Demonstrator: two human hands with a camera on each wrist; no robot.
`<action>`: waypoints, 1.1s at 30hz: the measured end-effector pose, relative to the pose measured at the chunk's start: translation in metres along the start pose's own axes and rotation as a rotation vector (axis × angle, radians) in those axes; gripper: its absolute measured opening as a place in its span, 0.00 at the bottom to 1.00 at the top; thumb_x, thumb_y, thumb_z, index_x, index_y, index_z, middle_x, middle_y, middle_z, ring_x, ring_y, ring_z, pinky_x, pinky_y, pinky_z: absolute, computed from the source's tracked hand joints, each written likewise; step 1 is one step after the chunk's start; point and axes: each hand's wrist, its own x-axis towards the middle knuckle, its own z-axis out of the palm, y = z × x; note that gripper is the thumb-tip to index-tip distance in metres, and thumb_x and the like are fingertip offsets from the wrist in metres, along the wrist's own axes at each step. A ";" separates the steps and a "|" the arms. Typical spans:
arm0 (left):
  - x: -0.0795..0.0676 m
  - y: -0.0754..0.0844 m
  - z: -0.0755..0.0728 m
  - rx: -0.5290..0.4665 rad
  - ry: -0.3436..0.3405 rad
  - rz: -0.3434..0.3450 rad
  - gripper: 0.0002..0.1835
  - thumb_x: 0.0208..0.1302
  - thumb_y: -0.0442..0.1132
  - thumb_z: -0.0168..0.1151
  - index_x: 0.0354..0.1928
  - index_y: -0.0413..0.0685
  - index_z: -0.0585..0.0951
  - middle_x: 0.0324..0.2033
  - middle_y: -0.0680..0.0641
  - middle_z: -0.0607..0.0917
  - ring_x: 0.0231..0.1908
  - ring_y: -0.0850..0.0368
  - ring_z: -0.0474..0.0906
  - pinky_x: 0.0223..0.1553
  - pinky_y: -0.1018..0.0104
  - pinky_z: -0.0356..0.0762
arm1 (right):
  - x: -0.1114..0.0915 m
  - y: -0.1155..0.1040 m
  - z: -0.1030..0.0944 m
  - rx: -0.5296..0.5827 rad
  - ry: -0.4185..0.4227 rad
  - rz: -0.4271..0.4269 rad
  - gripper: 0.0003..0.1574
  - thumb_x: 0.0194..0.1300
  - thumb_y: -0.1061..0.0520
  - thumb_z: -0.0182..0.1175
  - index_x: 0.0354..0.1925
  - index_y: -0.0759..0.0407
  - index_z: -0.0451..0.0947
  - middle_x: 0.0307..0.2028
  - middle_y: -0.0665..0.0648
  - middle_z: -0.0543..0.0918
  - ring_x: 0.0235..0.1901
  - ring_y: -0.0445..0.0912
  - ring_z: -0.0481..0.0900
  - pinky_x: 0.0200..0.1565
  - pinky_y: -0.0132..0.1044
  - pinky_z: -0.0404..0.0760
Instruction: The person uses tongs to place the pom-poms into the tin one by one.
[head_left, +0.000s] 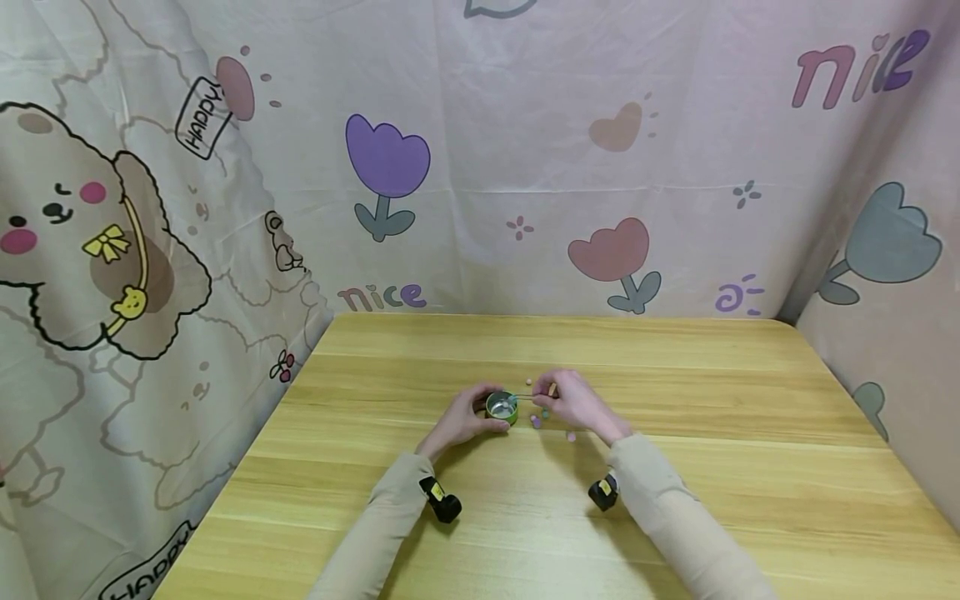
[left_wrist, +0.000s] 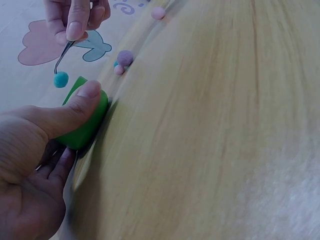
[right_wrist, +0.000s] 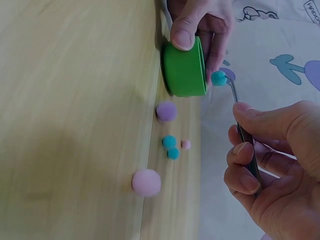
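Observation:
A small round green tin (head_left: 502, 407), silvery inside, stands upright on the wooden table. My left hand (head_left: 475, 414) grips it from the left, thumb on the near side and fingers round the far side. Between the thumb and fingers of my right hand (head_left: 573, 400) is a pair of bent-tipped metal tweezers (right_wrist: 244, 136). Their tips pinch a teal pompom (right_wrist: 218, 78), which hangs just above the tin's rim. In the right wrist view, a purple pompom (right_wrist: 166, 111), two teal pompoms (right_wrist: 169, 142), a small pink one (right_wrist: 186, 144) and a larger pink one (right_wrist: 146, 182) lie on the table.
The wooden table (head_left: 675, 517) runs back to a printed cloth (head_left: 510, 150) hanging behind it. More of that cloth hangs at the left and right sides. A black wrist camera (head_left: 441, 500) is strapped to the left sleeve, another (head_left: 603, 492) to the right.

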 end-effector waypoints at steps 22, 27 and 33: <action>0.000 -0.003 0.001 0.003 0.009 0.016 0.33 0.55 0.30 0.75 0.63 0.33 0.73 0.58 0.32 0.80 0.59 0.36 0.79 0.66 0.45 0.76 | 0.008 -0.007 0.008 -0.015 -0.018 0.019 0.03 0.67 0.61 0.65 0.34 0.59 0.83 0.30 0.53 0.85 0.24 0.38 0.73 0.25 0.26 0.70; 0.000 -0.003 0.000 -0.008 0.000 0.010 0.33 0.54 0.33 0.76 0.63 0.35 0.74 0.58 0.34 0.81 0.60 0.38 0.79 0.66 0.47 0.77 | 0.009 -0.006 0.008 -0.018 -0.018 0.023 0.02 0.66 0.61 0.65 0.34 0.58 0.83 0.30 0.53 0.85 0.24 0.38 0.72 0.24 0.26 0.68; 0.000 -0.002 0.000 -0.004 0.002 0.011 0.34 0.54 0.33 0.76 0.63 0.35 0.75 0.58 0.34 0.81 0.60 0.38 0.79 0.66 0.48 0.77 | 0.009 -0.006 0.010 -0.009 -0.018 0.032 0.03 0.66 0.60 0.66 0.33 0.57 0.83 0.29 0.51 0.84 0.24 0.38 0.72 0.26 0.27 0.69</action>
